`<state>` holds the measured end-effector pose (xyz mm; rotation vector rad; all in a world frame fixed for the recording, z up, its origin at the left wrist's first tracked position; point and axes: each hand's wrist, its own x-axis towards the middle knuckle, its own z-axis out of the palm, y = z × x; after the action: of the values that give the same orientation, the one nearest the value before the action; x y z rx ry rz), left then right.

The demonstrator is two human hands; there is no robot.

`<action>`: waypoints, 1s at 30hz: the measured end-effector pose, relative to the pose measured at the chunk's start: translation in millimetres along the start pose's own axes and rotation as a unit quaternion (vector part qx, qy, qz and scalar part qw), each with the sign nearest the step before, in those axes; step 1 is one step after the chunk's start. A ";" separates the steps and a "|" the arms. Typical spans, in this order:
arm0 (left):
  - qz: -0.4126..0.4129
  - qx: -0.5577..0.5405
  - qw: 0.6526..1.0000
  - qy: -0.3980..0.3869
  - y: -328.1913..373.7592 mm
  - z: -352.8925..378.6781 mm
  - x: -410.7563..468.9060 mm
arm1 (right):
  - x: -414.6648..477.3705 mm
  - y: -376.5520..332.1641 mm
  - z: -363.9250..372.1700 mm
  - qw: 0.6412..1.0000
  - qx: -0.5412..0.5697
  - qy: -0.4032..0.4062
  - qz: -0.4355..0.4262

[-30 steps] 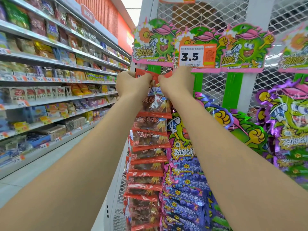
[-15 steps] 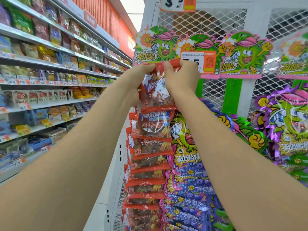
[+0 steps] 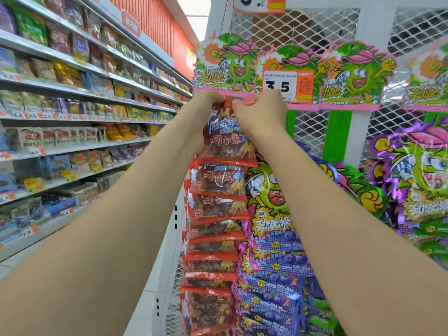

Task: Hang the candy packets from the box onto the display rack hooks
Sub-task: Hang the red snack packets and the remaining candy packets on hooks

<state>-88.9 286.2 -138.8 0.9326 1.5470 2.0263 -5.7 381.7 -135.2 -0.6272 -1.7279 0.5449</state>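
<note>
A long strip of red candy packets [image 3: 218, 209] hangs down in front of the white mesh display rack [image 3: 303, 27]. My left hand [image 3: 206, 110] and my right hand [image 3: 261, 112] both grip the red top edge of the strip's uppermost packet, held up just below a green cartoon header card [image 3: 225, 66]. The hook itself is hidden behind my hands and the cards. The box is out of view.
Purple and green popping-candy strips [image 3: 274, 238] hang right of the red strip. A 3.5 price tag [image 3: 286, 84] sits above my right hand. Stocked snack shelves [image 3: 72, 112] line the aisle on the left.
Both hands with the strip's top first rose a little, then came back down slightly. The top packet now faces me more squarely, and the view has tilted a bit.
</note>
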 end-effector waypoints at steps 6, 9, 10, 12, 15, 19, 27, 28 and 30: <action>0.018 -0.003 0.999 0.034 -7.9 -0.4 2.9 | -0.7 1.1 -2.6 1.000 -0.003 0.012 -0.013; 0.014 0.001 0.998 0.056 -10.1 -1.6 4.1 | -0.8 0.0 3.2 0.999 0.012 0.031 -0.007; 0.017 0.008 0.997 0.068 -10.1 -2.8 4.6 | 0.4 0.0 5.4 1.000 0.010 0.030 -0.004; 0.023 0.029 0.996 0.075 -13.5 -5.6 9.5 | 1.8 3.4 8.5 1.000 -0.011 0.018 0.009; 0.025 0.038 0.997 0.056 -21.6 -9.5 10.1 | -1.9 13.4 8.2 0.998 -0.033 -0.007 0.047; 0.026 0.024 0.999 0.038 -20.8 -9.5 10.9 | -6.6 10.6 9.0 1.000 0.018 0.024 0.005; 0.029 0.018 0.999 0.007 4.4 -1.6 7.1 | 6.0 -4.9 3.7 0.995 0.029 0.072 -0.060; 0.029 0.032 0.999 0.004 5.0 -0.8 9.3 | 9.2 -6.1 4.1 0.996 0.025 0.068 -0.048; 0.028 0.034 0.999 -0.008 5.8 0.9 9.0 | 13.1 -8.1 3.6 0.997 0.014 0.060 -0.035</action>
<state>-94.1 291.3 -130.8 1.0268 1.6069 2.0106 -12.8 384.2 -121.3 -0.5669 -1.6199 0.4726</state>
